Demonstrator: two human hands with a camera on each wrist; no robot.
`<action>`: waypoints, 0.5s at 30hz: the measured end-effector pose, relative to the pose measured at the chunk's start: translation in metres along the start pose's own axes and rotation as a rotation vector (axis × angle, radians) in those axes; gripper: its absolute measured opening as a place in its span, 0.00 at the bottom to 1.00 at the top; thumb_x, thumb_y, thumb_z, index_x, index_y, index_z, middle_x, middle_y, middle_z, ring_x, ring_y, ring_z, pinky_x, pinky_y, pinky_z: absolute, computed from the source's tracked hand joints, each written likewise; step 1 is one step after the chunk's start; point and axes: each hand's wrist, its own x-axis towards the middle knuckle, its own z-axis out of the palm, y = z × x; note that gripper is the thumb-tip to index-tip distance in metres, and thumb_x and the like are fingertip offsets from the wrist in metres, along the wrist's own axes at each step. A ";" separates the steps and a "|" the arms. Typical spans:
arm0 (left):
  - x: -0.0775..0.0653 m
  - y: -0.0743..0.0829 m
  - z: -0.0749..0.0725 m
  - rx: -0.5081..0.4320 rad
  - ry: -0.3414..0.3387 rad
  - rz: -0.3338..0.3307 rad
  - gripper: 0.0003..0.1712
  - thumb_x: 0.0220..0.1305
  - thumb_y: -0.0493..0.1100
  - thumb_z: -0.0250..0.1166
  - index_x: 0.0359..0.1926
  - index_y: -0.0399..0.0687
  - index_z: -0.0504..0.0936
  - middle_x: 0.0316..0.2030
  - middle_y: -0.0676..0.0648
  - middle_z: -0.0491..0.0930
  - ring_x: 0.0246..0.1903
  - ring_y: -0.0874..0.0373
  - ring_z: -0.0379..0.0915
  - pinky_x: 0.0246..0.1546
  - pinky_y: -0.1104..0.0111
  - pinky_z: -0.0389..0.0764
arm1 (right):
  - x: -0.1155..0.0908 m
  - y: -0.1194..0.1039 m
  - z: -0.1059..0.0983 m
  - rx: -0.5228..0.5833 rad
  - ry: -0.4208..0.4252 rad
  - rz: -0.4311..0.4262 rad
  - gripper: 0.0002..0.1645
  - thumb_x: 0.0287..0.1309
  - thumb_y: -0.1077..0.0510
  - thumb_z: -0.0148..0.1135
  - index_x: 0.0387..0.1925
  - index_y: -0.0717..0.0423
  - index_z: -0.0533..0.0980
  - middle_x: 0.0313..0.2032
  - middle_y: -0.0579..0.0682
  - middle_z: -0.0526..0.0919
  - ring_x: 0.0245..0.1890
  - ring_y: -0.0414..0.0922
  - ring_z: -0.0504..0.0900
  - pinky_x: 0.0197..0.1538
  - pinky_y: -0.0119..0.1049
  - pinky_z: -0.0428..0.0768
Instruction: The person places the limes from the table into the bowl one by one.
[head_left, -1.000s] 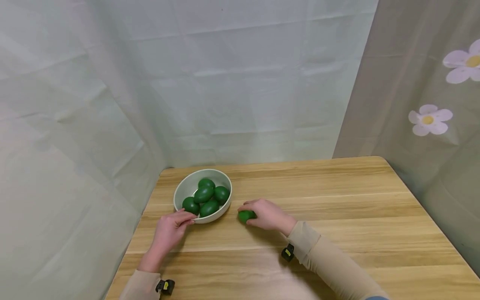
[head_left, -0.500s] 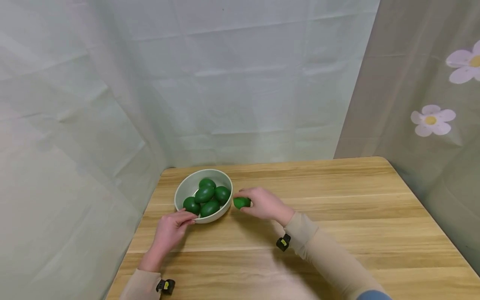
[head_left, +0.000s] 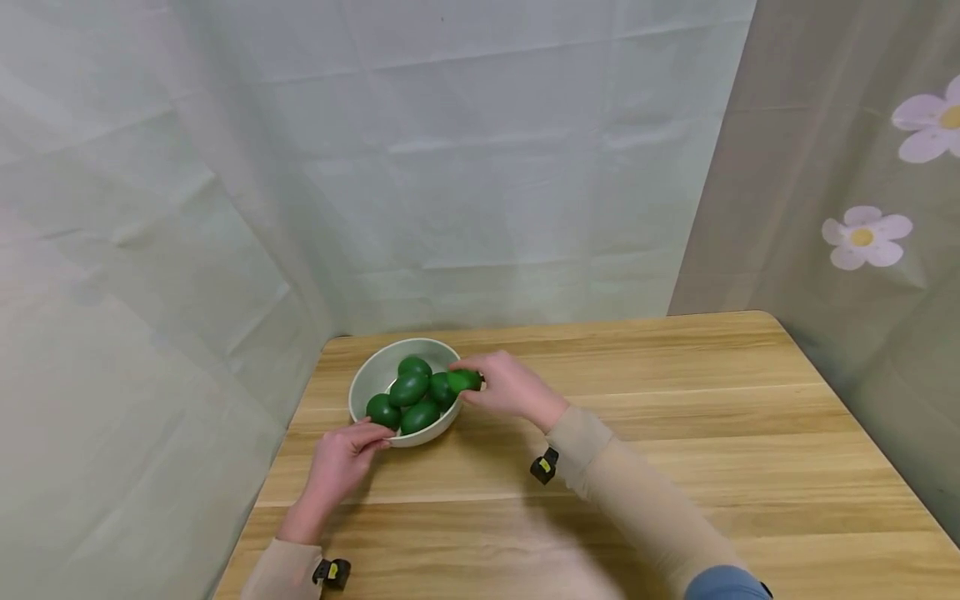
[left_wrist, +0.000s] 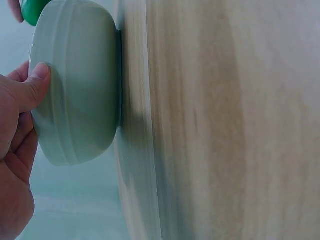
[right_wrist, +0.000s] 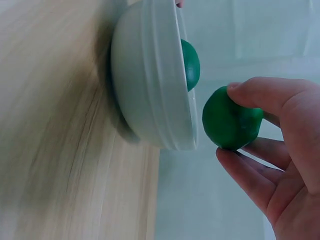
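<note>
A pale green-white bowl [head_left: 369, 382] stands on the wooden table with several dark green, smooth, egg-shaped fruits [head_left: 408, 388] inside. At its near-left rim, my left hand [head_left: 336, 465] pinches the edge; in the left wrist view the thumb [left_wrist: 37, 82] lies on the bowl's outer wall [left_wrist: 87, 85], the other fingers over the rim. My right hand [head_left: 512, 388] holds a brighter green egg-shaped fruit [right_wrist: 227, 122] between thumb and fingers. That fruit is raised off the table and overlaps the bowl's right rim in the head view. In the right wrist view it is just outside the bowl's mouth.
The wooden table [head_left: 675, 433] extends widely to the right of the bowl. Pale curtains [head_left: 487, 167] hang behind and to the left, and a grey-brown one with flowers [head_left: 787, 167] hangs on the right. A small black device [head_left: 545, 466] is on each wrist.
My right hand has lifted the bright green fruit from the table and carried it left and away from me to the bowl's right rim. The left hand and the bowl have stayed in place.
</note>
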 end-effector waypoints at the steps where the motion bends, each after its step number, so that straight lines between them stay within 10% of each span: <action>1: 0.000 0.000 0.000 0.000 0.001 -0.002 0.15 0.50 0.25 0.82 0.36 0.46 0.94 0.35 0.48 0.92 0.46 0.40 0.90 0.53 0.47 0.88 | 0.003 0.000 0.001 -0.005 0.002 0.000 0.25 0.66 0.58 0.75 0.63 0.52 0.84 0.54 0.45 0.89 0.38 0.39 0.83 0.46 0.29 0.85; 15: 0.006 0.001 0.005 -0.016 0.010 0.020 0.16 0.49 0.25 0.83 0.36 0.46 0.94 0.36 0.49 0.92 0.45 0.41 0.90 0.51 0.46 0.89 | 0.047 -0.005 0.015 -0.145 -0.061 0.083 0.28 0.70 0.56 0.73 0.68 0.52 0.80 0.65 0.49 0.84 0.65 0.47 0.82 0.70 0.39 0.81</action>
